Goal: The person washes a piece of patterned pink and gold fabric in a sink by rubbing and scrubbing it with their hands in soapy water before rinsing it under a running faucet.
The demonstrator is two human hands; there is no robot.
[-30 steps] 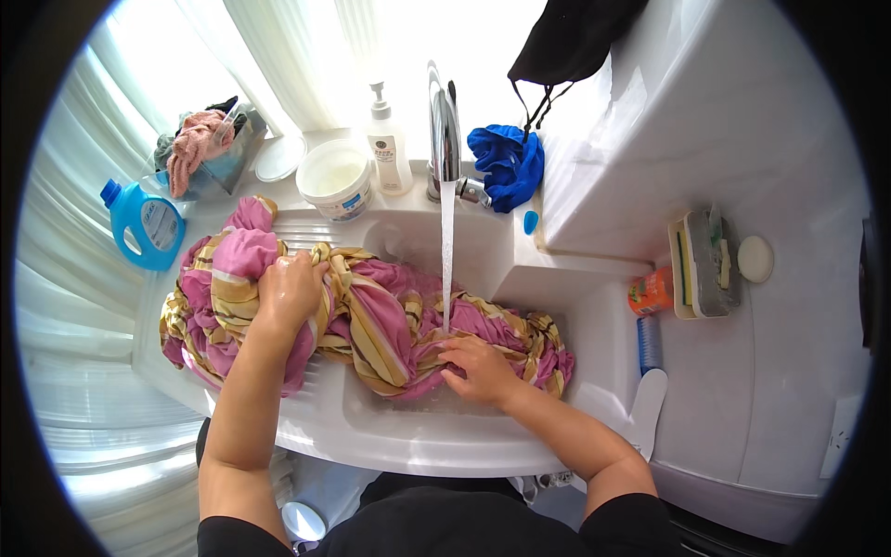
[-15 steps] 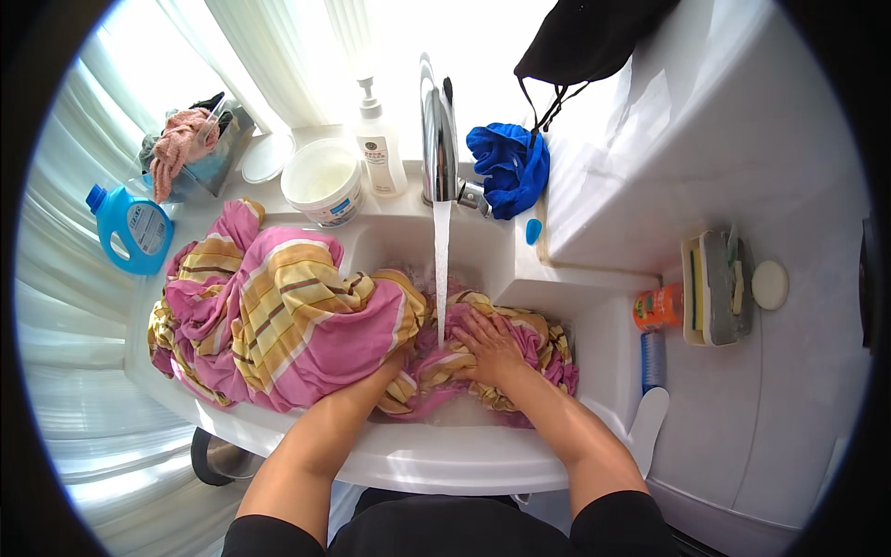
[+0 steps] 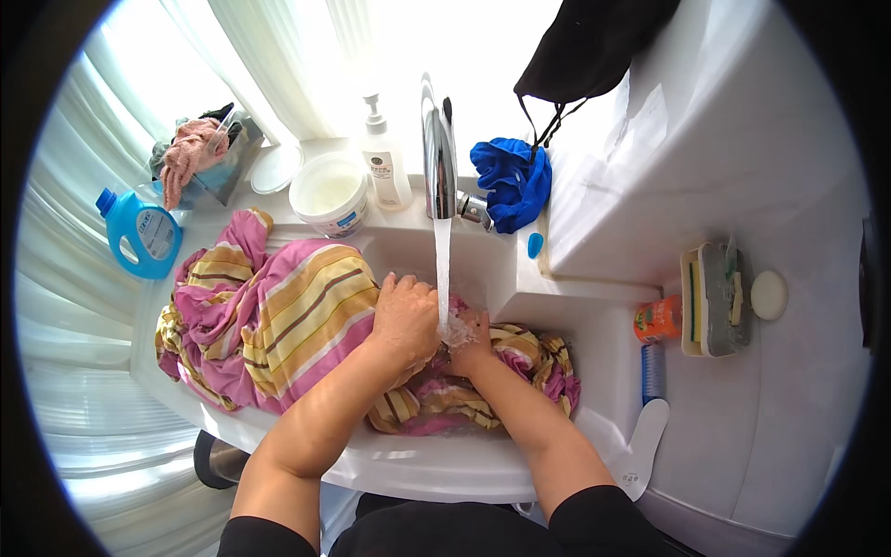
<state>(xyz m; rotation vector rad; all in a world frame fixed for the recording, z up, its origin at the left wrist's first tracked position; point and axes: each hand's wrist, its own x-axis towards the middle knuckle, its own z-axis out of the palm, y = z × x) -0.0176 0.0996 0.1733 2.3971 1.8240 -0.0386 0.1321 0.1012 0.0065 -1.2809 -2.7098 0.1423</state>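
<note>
A large pink and yellow striped cloth (image 3: 302, 297) lies heaped over the left of the white sink (image 3: 436, 469); its wet end (image 3: 534, 353) sits in the basin's water. My left hand (image 3: 406, 316) is closed on a fold of it, beside the running stream. Close by on the right, my right hand (image 3: 469, 348) is closed round more of the wet cloth, its fingers partly hidden by splashing water. The chrome tap (image 3: 441, 153) pours down between and onto my hands.
Along the back stand a white tub (image 3: 329, 190), a pump bottle (image 3: 385, 167) and a blue cloth (image 3: 510, 181). A blue detergent bottle (image 3: 139, 232) is at left. On the right are an orange bottle (image 3: 657, 319), a brush (image 3: 653, 374) and a sponge holder (image 3: 719, 302).
My left hand has come up from under the cloth and now grips it beside the stream. My right hand, flat on the cloth before, has moved left and curled. Water splashes over them.
</note>
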